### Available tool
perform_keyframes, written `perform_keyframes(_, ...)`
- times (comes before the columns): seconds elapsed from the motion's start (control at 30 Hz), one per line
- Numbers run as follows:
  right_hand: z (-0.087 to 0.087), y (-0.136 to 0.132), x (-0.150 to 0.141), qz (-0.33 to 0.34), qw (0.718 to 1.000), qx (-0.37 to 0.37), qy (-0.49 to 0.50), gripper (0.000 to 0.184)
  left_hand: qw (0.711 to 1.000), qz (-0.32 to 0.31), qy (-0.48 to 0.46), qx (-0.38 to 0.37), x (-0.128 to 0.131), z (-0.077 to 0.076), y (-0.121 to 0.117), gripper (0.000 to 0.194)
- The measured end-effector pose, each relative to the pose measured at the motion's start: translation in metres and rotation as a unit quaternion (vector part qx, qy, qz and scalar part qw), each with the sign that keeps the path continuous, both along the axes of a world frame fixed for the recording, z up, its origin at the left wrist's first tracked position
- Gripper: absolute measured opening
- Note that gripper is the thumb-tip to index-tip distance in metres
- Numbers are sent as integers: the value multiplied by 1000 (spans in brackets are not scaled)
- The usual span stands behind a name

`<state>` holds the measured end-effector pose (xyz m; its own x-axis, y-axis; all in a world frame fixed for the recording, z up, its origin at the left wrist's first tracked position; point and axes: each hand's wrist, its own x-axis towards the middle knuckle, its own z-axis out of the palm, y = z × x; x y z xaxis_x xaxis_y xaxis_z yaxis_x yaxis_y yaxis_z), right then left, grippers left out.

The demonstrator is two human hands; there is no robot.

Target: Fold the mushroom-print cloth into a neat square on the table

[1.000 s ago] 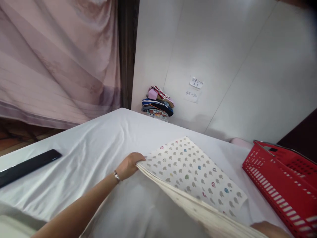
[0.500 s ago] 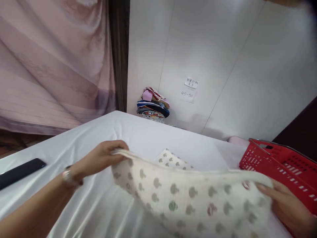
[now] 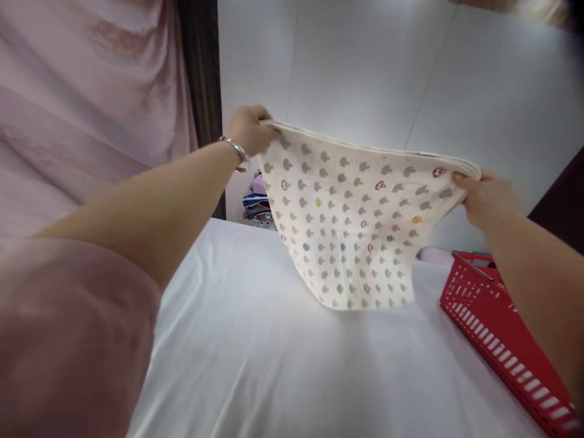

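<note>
A cream cloth point(image 3: 347, 225) printed with small grey, red, green, yellow and blue mushroom-like shapes hangs spread between my hands. My left hand point(image 3: 250, 129) pinches its upper left corner; a silver bracelet circles that wrist. At the upper right corner, my right hand point(image 3: 488, 198) grips the cloth with the thumb in front. The top edge shows several layers, so the cloth looks folded. It hangs above the far part of a surface covered with a white sheet point(image 3: 255, 340), its lower edge curving toward me. Whether that edge touches the sheet, I cannot tell.
A red plastic basket point(image 3: 483, 322) stands at the right, partly behind my right forearm. Folded clothes point(image 3: 258, 207) are stacked at the far edge, half covered by the cloth. A pink curtain point(image 3: 91, 91) hangs at left; a pale wall point(image 3: 365, 73) rises behind.
Both hands have lifted the cloth up and away from me, and it now hangs down fully spread. The phone at left and the notes on the wall are no longer visible.
</note>
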<state>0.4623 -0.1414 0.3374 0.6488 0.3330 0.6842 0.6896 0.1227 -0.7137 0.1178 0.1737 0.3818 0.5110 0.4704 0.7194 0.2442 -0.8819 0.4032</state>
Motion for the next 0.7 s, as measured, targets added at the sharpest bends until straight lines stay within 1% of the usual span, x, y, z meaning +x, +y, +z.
perform_keyframes(0.03,3,-1,-1,0,1000,10,-14,82,999,27,-30,16,-4,6,-3,57)
perform_keyframes(0.07,2,-3,-2,1,1000,11,-23,80,997,52,-51,29,-8,8,-7,52)
perform_keyframes(0.1,-3,-5,-3,2,1000,10,-26,74,995,72,-65,36,-14,6,-12,46)
perform_keyframes(0.13,-13,-10,-4,1,1000,6,-21,67,995,75,-63,37,-21,0,-19,41)
perform_keyframes(0.17,-27,-15,-5,7,1000,-6,-7,59,995,76,-51,29,-30,-9,-27,37)
perform_keyframes(0.2,-46,-23,-7,10,1000,-15,11,55,996,72,-39,25,-40,-22,-37,34)
perform_keyframes(0.23,-67,-33,-9,15,998,-49,29,50,998,60,-17,25,-51,-38,-48,31)
perform_keyframes(0.27,-93,-45,-13,7,997,-78,30,44,998,51,-1,21,-64,-59,-60,29)
perform_keyframes(0.3,-121,-58,-18,-6,993,-118,28,41,999,24,30,-2,-77,-82,-73,30)
perform_keyframes(0.33,-151,-71,-25,-2,984,-173,28,40,996,-11,77,-34,-91,-109,-86,31)
perform_keyframes(0.37,-183,-85,-33,16,976,-212,44,39,986,-48,146,-71,-105,-138,-100,30)
perform_keyframes(0.4,-216,-97,-42,40,968,-240,60,38,967,-87,213,-108,-117,-169,-114,27)
perform_keyframes(0.43,-247,-109,-53,75,954,-283,72,37,944,-117,268,-151,-128,-199,-127,21)
perform_keyframes(0.47,-276,-119,-64,89,940,-317,91,35,918,-139,318,-191,-138,-228,-140,17)
perform_keyframes(0.5,-300,-129,-75,104,926,-347,107,34,899,-143,349,-225,-145,-254,-152,15)
perform_keyframes(0.53,-319,-136,-86,119,914,-369,121,34,879,-144,377,-255,-151,-276,-162,13)
perform_keyframes(0.57,-331,-143,-96,130,908,-378,128,35,867,-138,391,-275,-155,-292,-170,13)
perform_keyframes(0.6,-336,-149,-105,140,903,-384,133,35,861,-127,394,-296,-159,-302,-176,11)
perform_keyframes(0.63,-334,-154,-112,137,899,-394,135,36,857,-120,389,-316,-163,-308,-180,10)
perform_keyframes(0.67,-327,-159,-118,135,892,-411,130,37,853,-117,382,-334,-167,-308,-181,8)
perform_keyframes(0.7,-316,-164,-123,136,884,-430,124,36,850,-117,376,-351,-172,-306,-181,6)
